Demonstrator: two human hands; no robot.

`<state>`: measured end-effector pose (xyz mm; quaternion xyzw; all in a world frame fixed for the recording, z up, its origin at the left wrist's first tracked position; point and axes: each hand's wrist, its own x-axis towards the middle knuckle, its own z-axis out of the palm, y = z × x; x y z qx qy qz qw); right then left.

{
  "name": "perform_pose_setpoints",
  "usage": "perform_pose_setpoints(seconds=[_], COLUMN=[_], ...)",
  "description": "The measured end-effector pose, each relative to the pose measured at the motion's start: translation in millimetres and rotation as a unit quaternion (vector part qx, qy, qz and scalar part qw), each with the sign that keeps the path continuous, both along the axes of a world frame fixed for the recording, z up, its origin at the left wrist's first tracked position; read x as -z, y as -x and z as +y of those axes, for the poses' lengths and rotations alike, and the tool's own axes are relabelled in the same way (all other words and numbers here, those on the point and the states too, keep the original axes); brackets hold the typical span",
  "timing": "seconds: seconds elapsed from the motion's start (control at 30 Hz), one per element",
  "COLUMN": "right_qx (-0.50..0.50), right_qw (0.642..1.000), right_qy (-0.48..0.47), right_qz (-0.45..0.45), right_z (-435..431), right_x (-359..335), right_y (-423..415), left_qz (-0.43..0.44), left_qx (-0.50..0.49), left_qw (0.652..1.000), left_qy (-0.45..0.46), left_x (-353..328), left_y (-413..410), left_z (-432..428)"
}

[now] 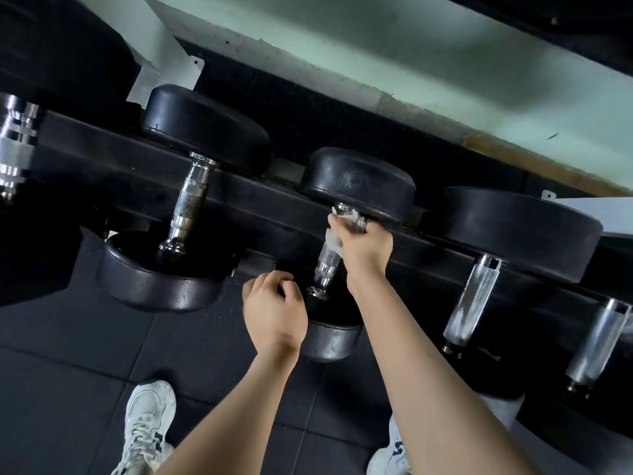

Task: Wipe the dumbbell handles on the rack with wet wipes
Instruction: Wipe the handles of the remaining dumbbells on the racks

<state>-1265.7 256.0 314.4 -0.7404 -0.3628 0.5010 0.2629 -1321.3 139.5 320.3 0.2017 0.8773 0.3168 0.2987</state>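
Note:
Several black dumbbells with chrome handles lie across a black rack [260, 197]. My right hand [364, 246] grips the upper end of the middle dumbbell's knurled handle [327, 264] through a crumpled white wet wipe [337, 236]. The lower part of that handle is bare. My left hand [274, 310] hovers beside the near weight head [330, 341] of the same dumbbell, fingers curled, with nothing visible in it. To the left lies another dumbbell with its handle [190, 200] uncovered.
To the right lie two more chrome handles [474, 301] [597, 344], and another chrome handle [15, 145] at the far left. Below is dark rubber tile floor [68, 371] with my white sneakers [147, 426]. A pale wall base [342, 46] runs behind the rack.

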Motion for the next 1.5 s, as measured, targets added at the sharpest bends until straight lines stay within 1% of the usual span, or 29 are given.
perform_pose_setpoints(seconds=[0.07, 0.13, 0.27, 0.43, 0.53, 0.67, 0.73, 0.8, 0.83, 0.9, 0.93, 0.97, 1.03, 1.07, 1.13, 1.17, 1.2, 1.23, 1.27, 1.3, 1.33, 1.37, 1.4, 1.43, 1.5], right_qx=[-0.007, -0.027, -0.102, -0.196, -0.205, -0.201, -0.187, -0.204, -0.203, -0.187, -0.168, -0.141, -0.098, -0.082, -0.051, -0.043, -0.033, -0.011, 0.009, 0.014, 0.004, -0.001, 0.001, 0.011, 0.024], right_qw=[0.999, 0.999, 0.989, 0.971, 0.970, 0.971, 0.971, 0.961, 0.960, 0.968, 0.976, 0.985, 0.993, 0.990, 0.968, 0.956, 0.950, 0.950, 0.957, 0.966, 0.975, 0.980, 0.983, 0.985, 0.992], right_qy=[0.023, 0.044, 0.106, 0.133, 0.125, 0.089, 0.071, 0.056, 0.052, 0.032, 0.023, 0.024, 0.066, 0.093, 0.137, 0.145, 0.146, 0.145, 0.141, 0.134, 0.124, 0.118, 0.112, 0.104, 0.079], right_qz=[0.022, 0.007, -0.031, -0.042, -0.049, -0.096, -0.131, -0.180, -0.185, -0.167, -0.139, -0.098, 0.003, 0.070, 0.204, 0.252, 0.274, 0.275, 0.255, 0.220, 0.185, 0.161, 0.148, 0.140, 0.100], right_z=[-10, -24, -50, -55, -57, -63, -67, -68, -68, -68, -69, -69, -70, -70, -67, -65, -64, -62, -60, -58, -56, -54, -52, -51, -49], right_x=[1, -3, -6, -15, -25, -29, -28, -31, -33, -38, -41, -47, -55, -59, -67, -70, -71, -71, -71, -68, -66, -64, -61, -57, -49], right_y=[-3, -7, -16, -23, -24, -20, -17, -18, -21, -33, -40, -47, -56, -58, -57, -54, -49, -43, -35, -27, -20, -13, -9, -6, -5], left_qz=[0.001, -0.005, -0.017, -0.014, -0.009, -0.007, -0.006, -0.010, -0.012, -0.011, -0.011, -0.015, -0.029, -0.028, 0.004, 0.029, 0.059, 0.098, 0.141, 0.171, 0.178, 0.161, 0.124, 0.073, -0.019], left_qx=[0.007, 0.009, 0.012, 0.006, 0.010, 0.005, 0.005, 0.010, 0.012, 0.017, 0.019, 0.021, 0.028, 0.028, 0.017, 0.015, 0.024, 0.049, 0.089, 0.132, 0.172, 0.207, 0.234, 0.254, 0.285], left_qw=[1.000, 1.000, 1.000, 1.000, 1.000, 1.000, 1.000, 1.000, 0.999, 0.999, 0.999, 0.999, 0.999, 0.999, 1.000, 0.999, 0.996, 0.989, 0.978, 0.964, 0.954, 0.950, 0.951, 0.955, 0.957], left_qy=[-0.001, 0.007, 0.021, 0.024, 0.017, 0.025, 0.028, 0.028, 0.027, 0.028, 0.029, 0.030, 0.026, 0.016, -0.017, -0.039, -0.067, -0.099, -0.129, -0.156, -0.171, -0.172, -0.160, -0.134, -0.050], left_x=[-1, -2, -5, -5, -7, -9, -10, -11, -11, -12, -12, -11, -11, -12, -20, -26, -34, -42, -50, -55, -56, -55, -53, -50, -43], left_y=[0, -1, 0, 1, 0, 0, 0, 0, 0, 1, 1, 2, 4, 6, 11, 13, 15, 17, 20, 22, 25, 27, 29, 31, 32], left_z=[0, 0, 0, 0, 1, 2, 3, 2, 2, 1, 1, 1, -1, -2, -3, -4, -6, -6, -6, -5, -3, 2, 8, 14, 28])
